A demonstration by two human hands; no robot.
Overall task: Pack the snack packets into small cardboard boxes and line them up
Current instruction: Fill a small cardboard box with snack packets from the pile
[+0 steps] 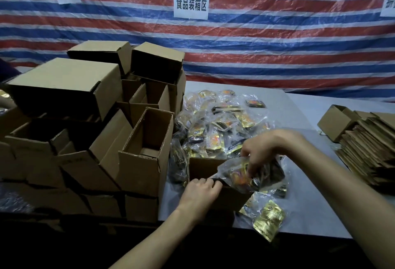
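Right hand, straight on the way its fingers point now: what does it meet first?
The right hand points down-left and pinches the bag of snack packets; straight on, it would probably push into the open cardboard box that the left hand grips, though depth is unclear.

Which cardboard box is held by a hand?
The low box beside the packet pile: the left hand grips its near rim, the right hand holds packets over it. The stacked boxes are untouched.
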